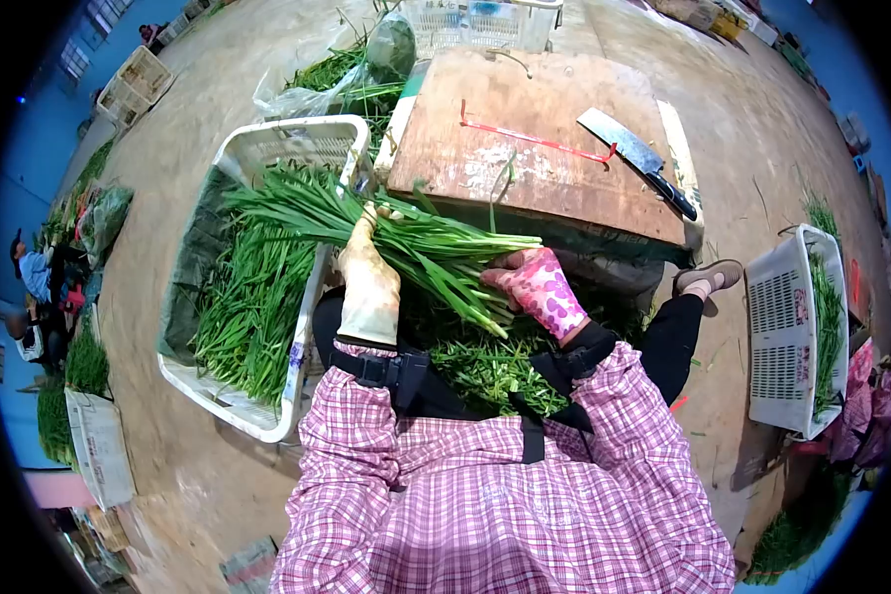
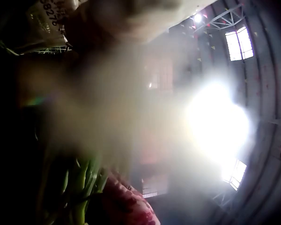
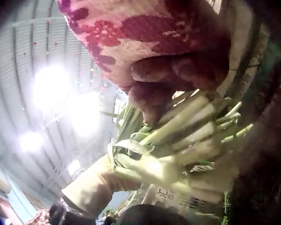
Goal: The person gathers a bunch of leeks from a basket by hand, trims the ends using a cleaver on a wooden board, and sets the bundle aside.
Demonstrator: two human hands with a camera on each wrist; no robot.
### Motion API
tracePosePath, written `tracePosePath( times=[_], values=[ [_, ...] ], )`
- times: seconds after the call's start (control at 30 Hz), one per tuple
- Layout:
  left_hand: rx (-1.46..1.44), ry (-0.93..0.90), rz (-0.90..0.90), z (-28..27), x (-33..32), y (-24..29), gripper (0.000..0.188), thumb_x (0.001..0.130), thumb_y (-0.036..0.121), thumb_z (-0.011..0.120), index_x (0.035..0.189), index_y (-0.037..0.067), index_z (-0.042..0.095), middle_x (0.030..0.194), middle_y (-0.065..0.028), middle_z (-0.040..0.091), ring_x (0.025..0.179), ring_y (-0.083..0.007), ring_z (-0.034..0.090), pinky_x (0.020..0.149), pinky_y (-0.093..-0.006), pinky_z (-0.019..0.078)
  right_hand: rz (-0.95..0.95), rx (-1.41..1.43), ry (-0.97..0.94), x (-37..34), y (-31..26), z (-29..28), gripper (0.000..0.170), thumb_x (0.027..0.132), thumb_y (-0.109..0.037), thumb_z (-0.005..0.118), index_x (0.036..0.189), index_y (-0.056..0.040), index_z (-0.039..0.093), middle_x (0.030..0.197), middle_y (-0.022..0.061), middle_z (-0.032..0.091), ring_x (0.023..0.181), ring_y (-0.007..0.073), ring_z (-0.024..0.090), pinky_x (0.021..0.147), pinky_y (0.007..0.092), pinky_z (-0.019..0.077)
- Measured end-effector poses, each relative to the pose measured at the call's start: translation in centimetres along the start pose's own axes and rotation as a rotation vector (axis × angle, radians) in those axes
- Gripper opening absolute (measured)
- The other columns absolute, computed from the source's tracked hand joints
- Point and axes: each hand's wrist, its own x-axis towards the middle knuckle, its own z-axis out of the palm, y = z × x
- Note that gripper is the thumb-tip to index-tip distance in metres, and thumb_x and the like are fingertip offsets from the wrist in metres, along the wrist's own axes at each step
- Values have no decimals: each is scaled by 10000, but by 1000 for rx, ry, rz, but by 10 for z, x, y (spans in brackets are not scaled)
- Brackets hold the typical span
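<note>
A bunch of long green leafy stalks (image 1: 421, 233) with pale ends is held across the person's lap. The left hand (image 1: 368, 282), in a soiled off-white glove, grips the bunch round its middle. At the pale ends, the right hand (image 1: 537, 287), in a pink flowered glove with bare fingertips, has its fingers curled against the stalks. The right wrist view shows those bent fingers (image 3: 171, 77) on the thick pale stalk ends (image 3: 187, 126). Glare and blur hide most of the left wrist view, though some green stalks (image 2: 82, 192) show low in it.
Left of the lap stands a white crate (image 1: 292, 396) of loose greens. Ahead is a wooden board (image 1: 535, 99) bearing a cleaver (image 1: 629, 148) and a red strap (image 1: 540, 139). Cut greens (image 1: 495, 371) lie between the legs. Another white crate (image 1: 782, 332) stands at right.
</note>
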Motion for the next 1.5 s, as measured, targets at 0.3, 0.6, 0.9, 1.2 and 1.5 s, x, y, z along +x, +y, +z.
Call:
tracePosePath(
  times=[0.3,0.6,0.9,1.2,1.5],
  values=[
    [32,55,42,-6,10,-8,194,938,275,666,871,93,669,871,-22,664,835,-186,609,812,-371,513,-158,-633,43,-30,-21,-6,279,880,-362,650,986,-127,758,829,133,717,834,305,706,760,416,532],
    [80,6,80,-12,16,-8,204,942,299,649,904,99,662,854,-30,660,803,-186,619,791,-351,523,5,195,-159,-9,5,-4,286,921,-209,682,1004,64,706,637,-44,550,538,24,439,475,232,330],
    [64,-28,-33,-7,-11,1,155,917,269,677,940,116,675,958,-19,665,893,-194,620,848,-386,523,-159,-5,-212,-20,-4,-5,256,843,-123,746,1054,21,717,842,63,722,734,112,639,656,288,509],
    [-63,-62,-19,-23,13,2,191,926,261,646,917,71,650,882,-51,667,848,-228,626,831,-406,523,-152,17,66,-16,17,7,237,870,-196,721,1006,-2,725,811,164,720,717,245,695,662,366,522],
    [-12,-49,-40,-19,4,1,154,959,243,615,963,99,669,961,-34,679,859,-177,637,828,-370,533,-333,40,140,4,53,19,332,873,-301,734,866,29,701,753,166,690,656,239,655,632,359,510]
  ],
)
